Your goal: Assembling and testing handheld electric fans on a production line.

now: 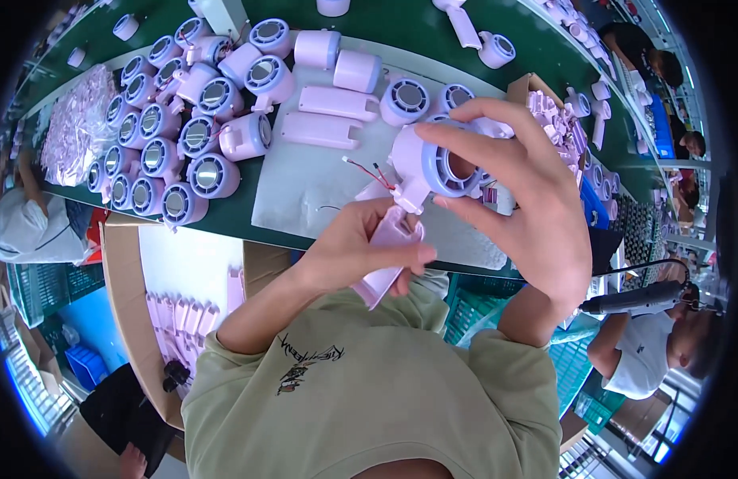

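Note:
My right hand (537, 199) grips a round pink fan head (410, 153) with a lavender ring, its fingers curved over the ring. Red and black wires with small connectors stick out on the head's left side. Below it, my left hand (345, 247) is closed on a hollow pink handle shell (385, 275), its open side showing. The shell's upper end meets the short neck of the fan head; whether the two are joined I cannot tell. Two flat pink handle covers (321, 130) lie on the white mat (285, 188) beyond my hands.
Many fan heads (213, 174) crowd the green bench at left, beside a clear bag of pink parts (77, 132). A carton (125, 295) of handle pieces stands lower left. At right are a box of small pink parts (549, 120) and an electric screwdriver (636, 299). Other people sit nearby.

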Tool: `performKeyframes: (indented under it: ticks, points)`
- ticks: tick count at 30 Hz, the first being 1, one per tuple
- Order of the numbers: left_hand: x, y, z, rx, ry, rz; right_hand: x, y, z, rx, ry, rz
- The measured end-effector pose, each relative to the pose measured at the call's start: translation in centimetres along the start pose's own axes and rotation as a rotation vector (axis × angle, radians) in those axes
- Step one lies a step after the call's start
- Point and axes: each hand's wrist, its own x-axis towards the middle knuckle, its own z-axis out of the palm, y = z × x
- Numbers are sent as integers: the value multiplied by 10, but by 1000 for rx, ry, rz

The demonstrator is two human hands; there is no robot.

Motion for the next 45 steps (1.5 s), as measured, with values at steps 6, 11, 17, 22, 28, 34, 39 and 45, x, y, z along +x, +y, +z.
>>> performKeyframes:
  ticks: [6, 11, 17, 22, 28, 34, 39, 45]
  points:
    - [14, -9, -1, -126, -78, -42, -10, -18, 1, -180, -168, 153]
    - [13, -21, 7, -5, -115, 45, -21, -18, -8, -219, -248, 186]
    - [-7, -14, 4, -1, -40, 40, -34, 34, -23, 130, 55, 219]
    - [-2, -23, -9, -195, -365, 344, -54, 155, -37, -559, 238, 349]
    - [2, -20, -2, -555, -459, 268, -60, 177, -27, -487, 204, 437]
    - [12, -34, -7, -499, -484, 259, -56, 142, -35, -308, 350, 502]
    - [11, -19, 12, -158, -262, 374, -76, 50, -10, 393, 686, 380]
    - [22, -29, 13, 471, -28, 523, -77, 1, 63, 539, 615, 252]
